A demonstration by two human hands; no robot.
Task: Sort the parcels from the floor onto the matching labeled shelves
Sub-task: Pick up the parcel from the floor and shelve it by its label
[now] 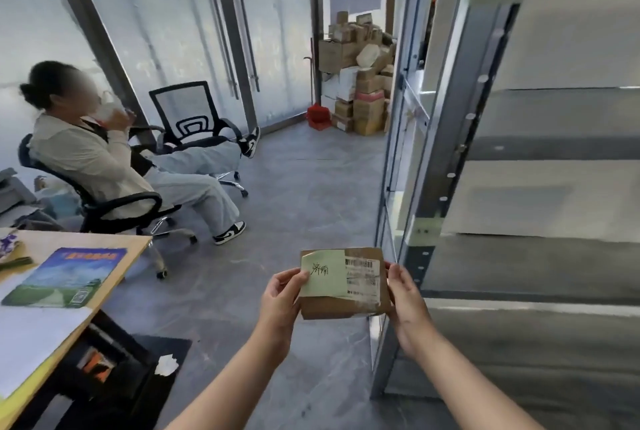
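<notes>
I hold a small flat brown cardboard parcel (360, 305) in front of me above the grey floor. A pale green sticky note with handwriting and a white barcode label are stuck to its top face. My left hand (280, 301) grips its left edge, thumb on the note. My right hand (407, 305) grips its right edge. The grey metal shelf unit (446, 166) stands close on my right, its shelves blurred. A pile of cardboard parcels (360, 83) is stacked on the floor at the far end, by the glass wall.
A person sits in a black office chair (104, 201) at the left, legs stretched onto a second black chair (194, 118). A wooden desk (135, 246) with a blue-green booklet is at the lower left. A red dustpan (317, 116) stands by the pile.
</notes>
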